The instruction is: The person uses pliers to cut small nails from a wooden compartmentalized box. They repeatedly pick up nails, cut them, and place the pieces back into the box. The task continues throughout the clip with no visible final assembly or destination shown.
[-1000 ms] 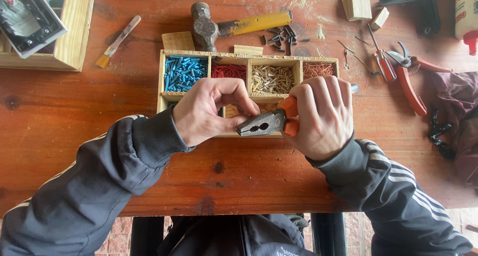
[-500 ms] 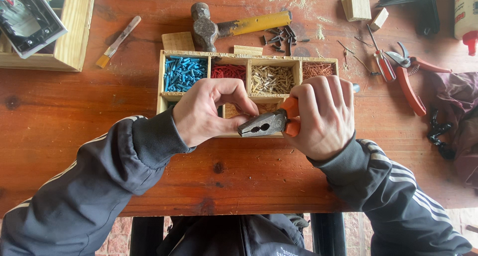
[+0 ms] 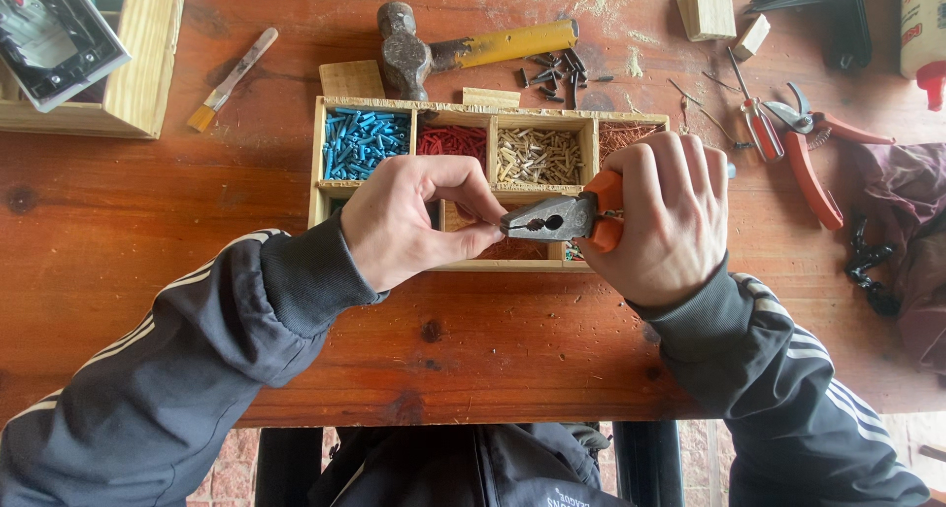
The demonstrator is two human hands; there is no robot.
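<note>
- While the right hand (image 3: 662,221) clenches the orange handles of the grey steel pliers (image 3: 562,216), the tool lies level above the front row of the compartmented wooden tray (image 3: 325,152), nose pointing left.
- Left hand (image 3: 409,221) has thumb and forefinger pinched together right at the pliers' tip; whatever small piece sits between them cannot be made out.
- Tray compartments behind the hands hold blue plugs (image 3: 363,139), red plugs (image 3: 453,139) and pale screws (image 3: 537,155).
- Farther back on the red-brown wooden surface (image 3: 148,221) lie a yellow-handled hammer (image 3: 473,49) beside loose black screws (image 3: 554,71).
- Red-handled cutters (image 3: 806,147) rest well to the right.
</note>
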